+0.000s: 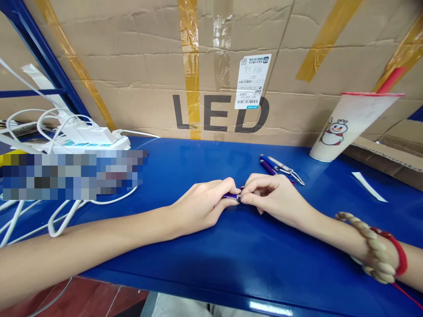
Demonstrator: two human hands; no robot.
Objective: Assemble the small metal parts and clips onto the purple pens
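Low over the blue tabletop, my two hands meet at a small purple pen. My left hand pinches its barrel between thumb and forefinger. At the pen's right end, the thumb and fingertips of my right hand close on its dark tip; exactly which part they grip is partly hidden. Just behind my right hand lie several pens: a blue pen, a purple pen and a silver-and-clear pen. My right wrist carries a beaded bracelet and a red cord.
A large cardboard box marked LED stands along the back. To the right are a drink cup with a red straw, a white paper strip and a cardboard edge. White cables and a power strip crowd the left.
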